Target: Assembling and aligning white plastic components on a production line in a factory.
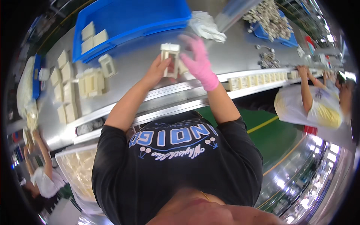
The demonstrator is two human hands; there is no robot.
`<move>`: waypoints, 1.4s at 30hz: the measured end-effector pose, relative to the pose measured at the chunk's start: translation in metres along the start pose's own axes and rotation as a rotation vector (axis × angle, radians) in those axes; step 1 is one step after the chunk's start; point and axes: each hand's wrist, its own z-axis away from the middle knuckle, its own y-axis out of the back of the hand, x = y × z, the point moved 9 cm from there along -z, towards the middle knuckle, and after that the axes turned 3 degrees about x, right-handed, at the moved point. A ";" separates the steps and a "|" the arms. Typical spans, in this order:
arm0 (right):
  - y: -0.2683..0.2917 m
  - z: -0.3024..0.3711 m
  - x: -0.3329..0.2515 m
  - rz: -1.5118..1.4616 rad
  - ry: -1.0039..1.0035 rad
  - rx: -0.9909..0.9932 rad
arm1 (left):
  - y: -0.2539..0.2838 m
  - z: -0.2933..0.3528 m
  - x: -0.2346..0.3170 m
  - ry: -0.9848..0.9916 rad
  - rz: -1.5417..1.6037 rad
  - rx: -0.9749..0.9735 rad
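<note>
My bare left hand [154, 72] grips a cream plastic housing [170, 47], a hollow rectangular frame held upright above the metal bench. Through its opening I see part of my fingers. Close by on the right is my right hand [201, 66] in a pink glove, with its fingers spread and smeared by motion. Nothing shows in that hand. Behind it, partly covered, is a small cream piece [183, 67]. Left of my hands, a similar open housing [107, 65] stands on the bench beside a cluster of cream housings [91, 83].
A large blue tray [131, 42] with several cream blocks sits at the back. More blocks [68, 93] stand at left. White crumpled plastic [206, 25] lies behind my right hand. At far right are a blue bin [258, 30] of small parts and a housing row [258, 80]. People work on both sides.
</note>
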 end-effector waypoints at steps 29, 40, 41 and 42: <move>-0.040 0.038 0.113 0.657 -0.441 -0.525 | 0.187 -0.030 0.054 -0.095 -1.608 0.214; -0.092 0.040 0.121 0.651 -0.460 -0.696 | 0.095 -0.004 0.038 -0.088 -0.192 0.368; -0.083 0.037 0.122 0.652 -0.453 -0.701 | 0.093 -0.008 0.025 0.011 -0.157 0.360; -0.080 0.033 0.119 0.279 -0.514 -0.632 | 0.089 -0.008 0.020 0.010 -0.151 0.373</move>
